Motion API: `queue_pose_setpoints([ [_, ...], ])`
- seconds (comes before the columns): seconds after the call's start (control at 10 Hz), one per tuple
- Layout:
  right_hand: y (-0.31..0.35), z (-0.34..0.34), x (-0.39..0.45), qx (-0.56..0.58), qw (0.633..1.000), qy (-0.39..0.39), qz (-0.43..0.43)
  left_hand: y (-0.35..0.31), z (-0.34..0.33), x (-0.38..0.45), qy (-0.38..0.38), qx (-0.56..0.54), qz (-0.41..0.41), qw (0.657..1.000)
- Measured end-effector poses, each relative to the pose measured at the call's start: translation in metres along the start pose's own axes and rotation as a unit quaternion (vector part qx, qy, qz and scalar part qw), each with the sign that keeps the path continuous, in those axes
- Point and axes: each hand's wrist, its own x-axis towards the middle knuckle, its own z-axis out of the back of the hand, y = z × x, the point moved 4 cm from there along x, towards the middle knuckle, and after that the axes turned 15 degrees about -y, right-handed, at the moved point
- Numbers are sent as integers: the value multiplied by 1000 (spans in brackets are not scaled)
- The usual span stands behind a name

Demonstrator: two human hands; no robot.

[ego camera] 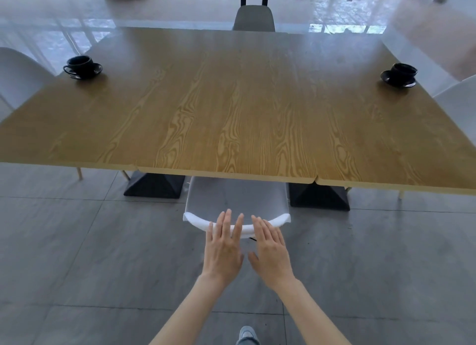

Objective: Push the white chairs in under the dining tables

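A white chair (pixel 237 201) stands at the near side of the wooden dining table (pixel 231 107), its seat tucked under the tabletop and only its backrest rim showing. My left hand (pixel 223 249) and my right hand (pixel 270 252) are flat, fingers extended, side by side at the top of the backrest, fingertips over its rim. Neither hand grips anything. Another white chair (pixel 18 76) sits at the table's left end and one more white chair (pixel 458 105) at the right end. A grey chair (pixel 253 17) is at the far side.
Two black cups on saucers rest on the table, one at the far left (pixel 82 66) and one at the far right (pixel 400 75). Two black pyramid table bases (pixel 154 185) stand on the grey tiled floor. My shoe (pixel 247 335) shows at the bottom.
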Motion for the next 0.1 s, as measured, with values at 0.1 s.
queue_pose_setpoints([
  [0.1, 16, 38, -40, 41, 998, 11, -35, -24, 21, -53, -23, -60, -1, 998],
])
